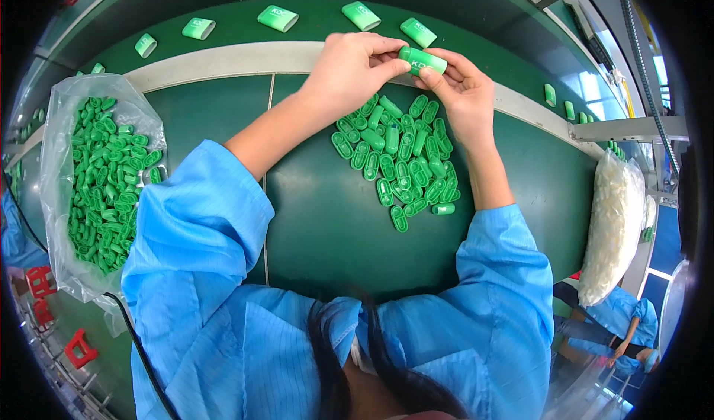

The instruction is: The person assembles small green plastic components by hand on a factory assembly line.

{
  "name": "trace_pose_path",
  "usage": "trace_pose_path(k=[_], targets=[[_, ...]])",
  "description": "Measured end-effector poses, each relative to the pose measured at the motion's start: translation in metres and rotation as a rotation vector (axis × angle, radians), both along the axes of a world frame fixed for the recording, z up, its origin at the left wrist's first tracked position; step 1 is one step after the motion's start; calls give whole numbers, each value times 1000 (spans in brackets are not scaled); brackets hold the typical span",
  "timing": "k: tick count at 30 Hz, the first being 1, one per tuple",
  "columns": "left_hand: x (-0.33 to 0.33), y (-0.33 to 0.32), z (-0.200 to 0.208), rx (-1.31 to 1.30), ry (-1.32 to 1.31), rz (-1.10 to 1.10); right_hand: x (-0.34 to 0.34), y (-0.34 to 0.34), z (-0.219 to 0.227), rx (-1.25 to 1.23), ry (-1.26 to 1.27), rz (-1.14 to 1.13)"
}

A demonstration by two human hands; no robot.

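Note:
Over the far side of the table, both hands hold one light-green oval plastic case (427,61) with white lettering. My right hand (466,96) grips it between thumb and fingers at its right end. My left hand (348,72) pinches the left end, where a darker green cap (404,52) shows; the fingers partly hide how the two meet. Just below my hands, on the dark green tabletop, lies a loose pile of green oval caps (405,156), some on their sides, many with their hollow side up.
Beyond a pale rail (223,61), several light-green cases (277,18) lie spaced along a green belt. A clear bag (56,152) full of green caps stands at the left. A bag of whitish pieces (613,219) sits at the right edge. Another person (625,319) is at lower right.

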State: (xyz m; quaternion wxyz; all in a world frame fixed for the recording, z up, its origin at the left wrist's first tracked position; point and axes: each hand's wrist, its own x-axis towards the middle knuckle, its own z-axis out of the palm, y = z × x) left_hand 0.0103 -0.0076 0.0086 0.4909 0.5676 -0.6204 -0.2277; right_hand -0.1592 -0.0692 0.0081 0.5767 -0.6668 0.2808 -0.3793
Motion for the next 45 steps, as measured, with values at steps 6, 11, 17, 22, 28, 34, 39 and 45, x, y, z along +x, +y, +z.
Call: trace_pose_path(k=[6,11,17,22,28,34,39,45], targets=[[-15,4,-5,-40,-55,-17,0,1,-6,66,-30,-12],[-16,8,-5,-35,-181,14,1,2,-2,35,94,13],[-18,10,-6,-103,-373,0,-2,6,7,-90,197,11],[-13,6,-2,-198,-296,-11,-9,-4,7,-57,173,52],[-5,-1,-3,27,72,-211,-11,-10,3,107,145,123],[-4,3,5,119,-203,-134,-8,-8,4,91,163,105],[-7,1,1,-29,-298,-143,-13,-8,5,52,182,108],[-15,14,-1,-118,-326,-56,-1,-2,5,96,157,107]])
